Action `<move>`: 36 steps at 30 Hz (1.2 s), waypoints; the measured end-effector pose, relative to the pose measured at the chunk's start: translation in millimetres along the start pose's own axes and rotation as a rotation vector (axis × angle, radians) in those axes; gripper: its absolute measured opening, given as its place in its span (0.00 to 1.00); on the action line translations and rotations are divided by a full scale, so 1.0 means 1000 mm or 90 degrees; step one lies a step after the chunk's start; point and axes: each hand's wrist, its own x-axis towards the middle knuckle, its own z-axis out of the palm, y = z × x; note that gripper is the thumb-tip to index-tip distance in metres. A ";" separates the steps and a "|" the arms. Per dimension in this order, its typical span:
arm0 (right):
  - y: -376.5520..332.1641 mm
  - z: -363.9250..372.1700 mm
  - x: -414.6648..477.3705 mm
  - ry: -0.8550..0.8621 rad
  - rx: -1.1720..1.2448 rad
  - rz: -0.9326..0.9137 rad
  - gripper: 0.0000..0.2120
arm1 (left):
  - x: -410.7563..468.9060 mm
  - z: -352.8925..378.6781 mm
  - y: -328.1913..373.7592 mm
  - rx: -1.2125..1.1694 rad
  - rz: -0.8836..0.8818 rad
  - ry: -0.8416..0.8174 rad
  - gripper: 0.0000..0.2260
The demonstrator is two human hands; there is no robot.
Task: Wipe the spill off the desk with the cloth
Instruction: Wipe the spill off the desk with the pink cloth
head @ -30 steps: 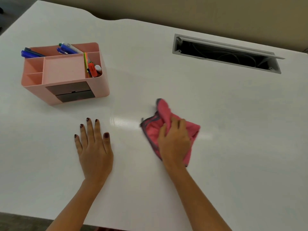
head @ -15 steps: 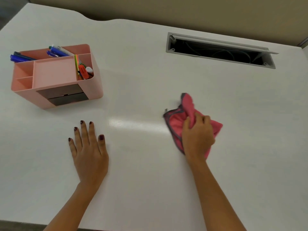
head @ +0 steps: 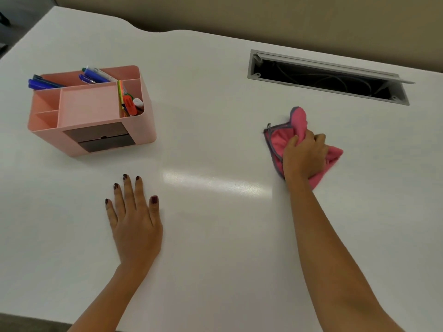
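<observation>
A crumpled pink cloth point(head: 278, 143) with a grey hem lies on the white desk point(head: 215, 248), right of the middle. My right hand point(head: 305, 156) presses down on the cloth with its fingers curled into the fabric. My left hand point(head: 134, 216) rests flat on the desk at the lower left, fingers apart and holding nothing. A shiny streak point(head: 213, 184) on the desk surface runs between the two hands; I cannot tell whether it is liquid or reflected light.
A pink desk organiser point(head: 96, 116) with pens and markers stands at the left. A long open cable slot point(head: 328, 79) with wires inside is cut into the desk at the back right. The desk's near edge runs along the bottom left.
My right hand has slid the cloth to the right across the desk, away from my left hand. The left hand has stayed flat in the same spot.
</observation>
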 end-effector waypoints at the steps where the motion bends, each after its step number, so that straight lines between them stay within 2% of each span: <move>1: -0.010 0.004 0.001 -0.016 0.005 -0.021 0.16 | 0.000 0.001 0.000 0.003 0.000 0.000 0.29; 4: -0.043 0.014 -0.009 -0.061 0.026 -0.103 0.16 | 0.000 0.002 -0.001 0.014 -0.001 -0.001 0.29; 9: -0.084 0.016 -0.081 -0.173 0.074 -0.322 0.17 | 0.001 0.003 -0.001 0.028 0.001 -0.007 0.30; 13: -0.088 0.003 -0.151 -0.220 0.172 -0.499 0.16 | 0.002 0.003 0.001 0.043 -0.004 -0.008 0.29; 15: -0.081 -0.001 -0.162 -0.233 0.200 -0.541 0.16 | 0.002 0.002 0.001 0.053 -0.005 -0.010 0.29; 18: -0.074 0.000 -0.147 -0.220 0.203 -0.499 0.15 | 0.005 -0.001 0.002 0.037 -0.019 -0.001 0.28; 22: -0.072 0.009 -0.106 -0.146 0.148 -0.362 0.14 | 0.017 -0.003 0.001 -0.012 -0.061 0.031 0.26; 25: -0.078 0.021 -0.068 -0.136 0.097 -0.288 0.16 | 0.031 -0.004 -0.002 -0.022 -0.095 0.035 0.28; 31: -0.110 0.054 -0.007 -0.103 0.059 -0.217 0.17 | 0.052 -0.002 -0.003 -0.022 -0.065 0.020 0.28; 36: -0.145 0.084 0.035 -0.094 0.060 -0.210 0.17 | 0.068 0.002 0.003 0.002 -0.037 0.006 0.27</move>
